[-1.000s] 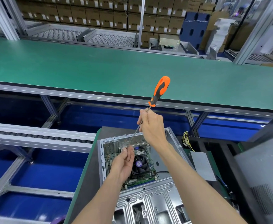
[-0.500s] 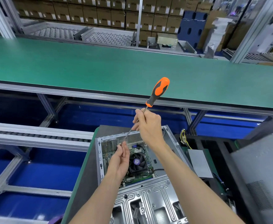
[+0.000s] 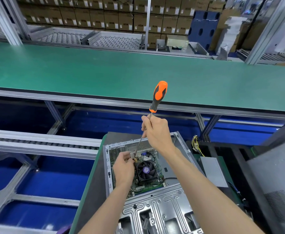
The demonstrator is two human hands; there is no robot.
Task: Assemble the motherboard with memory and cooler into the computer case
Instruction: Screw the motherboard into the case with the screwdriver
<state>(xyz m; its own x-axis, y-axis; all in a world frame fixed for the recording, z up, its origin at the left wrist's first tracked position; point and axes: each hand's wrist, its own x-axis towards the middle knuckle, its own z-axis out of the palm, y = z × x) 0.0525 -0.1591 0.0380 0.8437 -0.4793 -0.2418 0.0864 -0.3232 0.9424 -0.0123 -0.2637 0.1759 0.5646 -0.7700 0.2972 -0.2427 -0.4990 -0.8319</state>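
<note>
Green conveyor tabletop [image 3: 104,71] behind, open computer case [image 3: 185,159] below it. Motherboard [image 3: 157,179] seated inside case, cooler [image 3: 146,171] at centre. Right hand [image 3: 157,132] curled round screwdriver [image 3: 157,98] shaft, below the orange handle. Left hand [image 3: 124,166] pinching at the tip just left of cooler, likely steadying a screw; too small to confirm. Best kept plumb over the hole, light pressure, slow first turns, clear of cooler.

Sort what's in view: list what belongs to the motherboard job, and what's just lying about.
In the job:
- right hand gripping the screwdriver by its shaft
- left hand at the screwdriver tip
- motherboard with cooler fan
- computer case

Lying about:
- green conveyor belt
- stacked cartons
- yellow cable bundle
</note>
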